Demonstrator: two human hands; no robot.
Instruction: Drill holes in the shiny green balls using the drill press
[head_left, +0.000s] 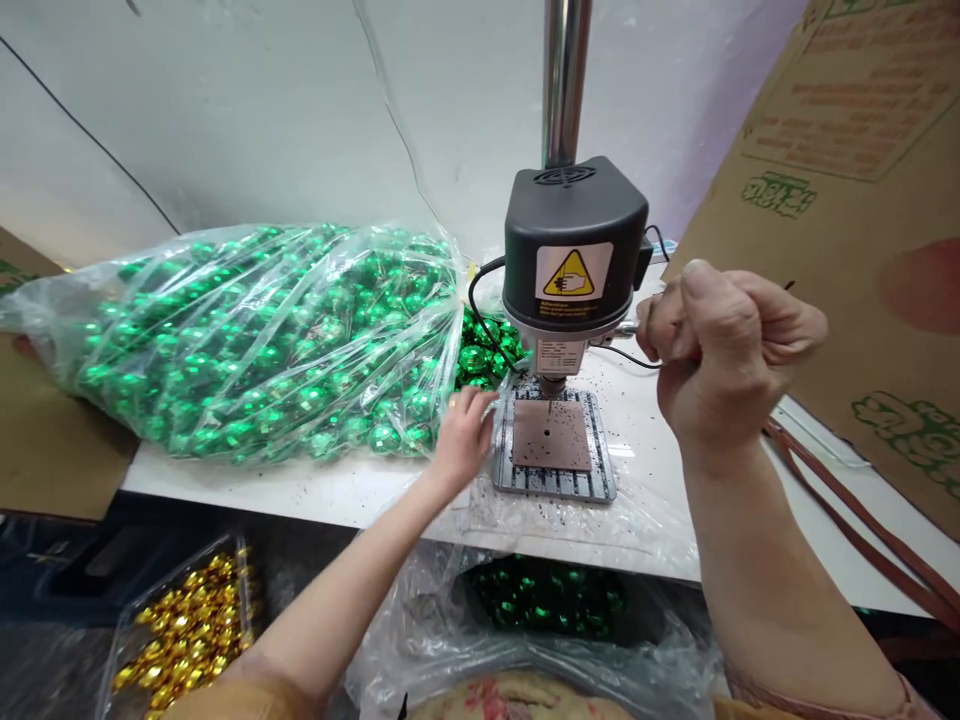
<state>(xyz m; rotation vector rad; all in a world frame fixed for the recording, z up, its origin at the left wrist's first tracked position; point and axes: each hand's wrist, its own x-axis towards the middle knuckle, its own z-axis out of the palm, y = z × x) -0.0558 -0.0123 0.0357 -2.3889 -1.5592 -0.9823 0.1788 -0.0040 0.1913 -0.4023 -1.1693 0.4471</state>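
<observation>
A small bench drill press (576, 240) with a black motor housing stands on the white table. Its grey slotted base (600, 480) carries a brown square plate (551, 436) with a dark hole under the chuck, and dark shavings lie scattered about. My right hand (724, 345) is closed around the press's feed handle, which the fingers mostly hide. Beside the left edge of the base is my left hand (465, 435), its fingers apart and slightly bent, close to shiny green faceted balls (480, 360) at the bag's mouth. No object shows in it.
A large clear bag (277, 340) full of green balls lies on the left of the table (300, 490). Cardboard boxes (847, 250) flank both sides. Below the front edge are a clear tray (244, 580) of gold balls and plastic sheeting (420, 600) holding more green balls.
</observation>
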